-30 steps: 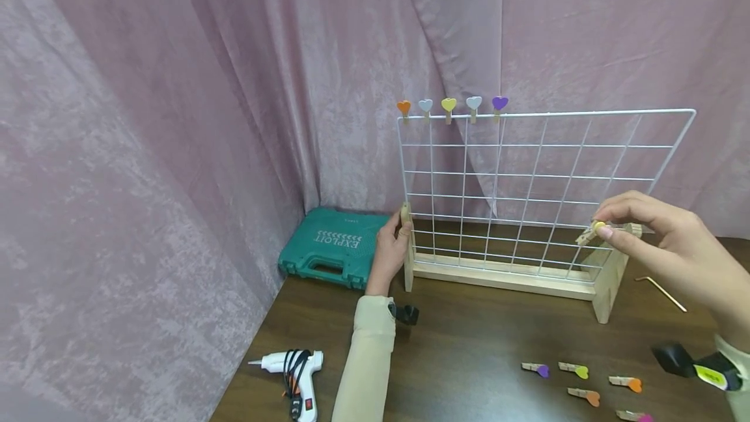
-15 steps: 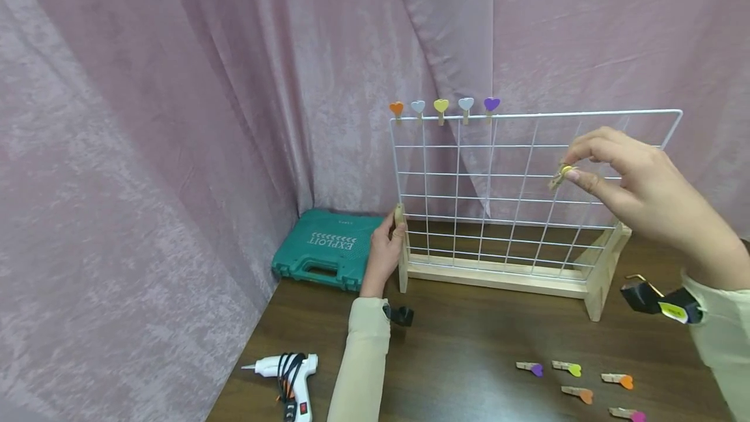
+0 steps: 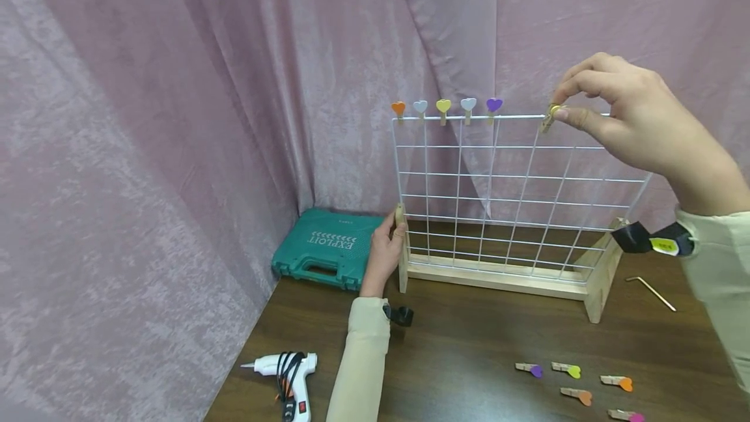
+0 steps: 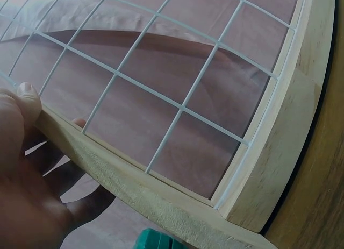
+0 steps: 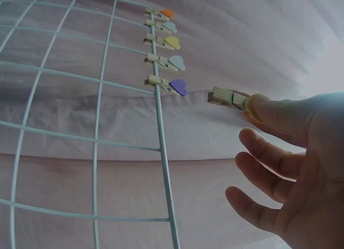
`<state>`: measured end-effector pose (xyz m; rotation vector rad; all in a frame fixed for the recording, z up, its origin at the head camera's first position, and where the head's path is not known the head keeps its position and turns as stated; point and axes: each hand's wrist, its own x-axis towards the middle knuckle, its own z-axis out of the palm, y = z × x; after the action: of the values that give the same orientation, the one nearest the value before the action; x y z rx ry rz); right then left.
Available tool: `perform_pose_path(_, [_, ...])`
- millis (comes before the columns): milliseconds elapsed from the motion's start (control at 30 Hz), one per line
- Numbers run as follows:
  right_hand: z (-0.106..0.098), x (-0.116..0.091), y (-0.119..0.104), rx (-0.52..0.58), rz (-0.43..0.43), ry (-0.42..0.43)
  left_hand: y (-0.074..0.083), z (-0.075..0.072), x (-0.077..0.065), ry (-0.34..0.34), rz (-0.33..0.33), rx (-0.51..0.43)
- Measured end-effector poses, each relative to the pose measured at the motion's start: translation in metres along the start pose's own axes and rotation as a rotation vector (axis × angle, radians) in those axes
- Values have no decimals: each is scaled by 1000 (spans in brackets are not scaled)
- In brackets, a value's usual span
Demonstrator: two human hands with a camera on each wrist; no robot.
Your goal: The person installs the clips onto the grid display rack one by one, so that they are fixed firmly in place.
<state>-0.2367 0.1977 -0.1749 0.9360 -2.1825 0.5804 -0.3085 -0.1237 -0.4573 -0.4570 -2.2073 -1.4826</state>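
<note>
My right hand [image 3: 638, 116] pinches a small wooden clothespin [image 5: 228, 98] by its yellow heart end, between thumb and forefinger. In the right wrist view the clothespin's tip points at the top wire of the white wire grid [image 5: 161, 125], with a gap between them. Several heart clothespins, among them a purple one [image 3: 495, 104] and an orange one [image 3: 398, 108], sit in a row along the grid's top left. My left hand [image 3: 385, 251] grips the left upright [image 4: 123, 179] of the wooden stand, thumb in front and fingers behind.
Several loose heart clothespins, such as a purple one [image 3: 530, 370] and a pink one [image 3: 627, 415], lie at the table's front right. A hex key [image 3: 652, 294] lies right of the stand. A green case [image 3: 328, 246] and a white glue gun [image 3: 290, 376] are at left.
My right hand has risen and moved left, carrying the yellow heart clothespin from the grid's lower right up to its top wire. The left hand keeps its hold on the upright.
</note>
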Motion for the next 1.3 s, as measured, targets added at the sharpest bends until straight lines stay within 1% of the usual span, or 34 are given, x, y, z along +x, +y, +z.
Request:
perform_pose_path(100, [-1,6,1,-18,8,-16,0,1,0,-3,-9,-1])
perform_pose_path(300, [-2,13,7,-43,66,-24,0,2,0,0,3,-15])
perform_pose_path(600, [5,30,16,-32,143,-112,3,0,-2,-5,-3,6])
perform_pose_path(667, [7,33,17,-25,142,-138,3,0,-2,-7,0,2])
perform_pose_path(767, [10,37,17,-22,113,-157,3,-1,-3,-6,-3,5])
perform_pose_path(800, [11,39,17,-21,97,-154,9,-2,-3,-5,-1,-3])
perform_pose_path(967, [14,44,18,-11,39,-133,9,-3,-3,-1,3,-18])
perform_pose_path(1000, [14,44,19,-10,37,-135,9,-3,-3,-1,8,-19])
perform_pose_path(1033, [15,45,19,-7,34,-135,4,-2,-3,-2,5,-13])
perform_pose_path(1067, [16,44,20,-5,36,-135,3,-1,-3,-6,3,-8])
perform_pose_path(1300, [20,42,23,-20,56,-144,3,0,-6,-11,-6,22])
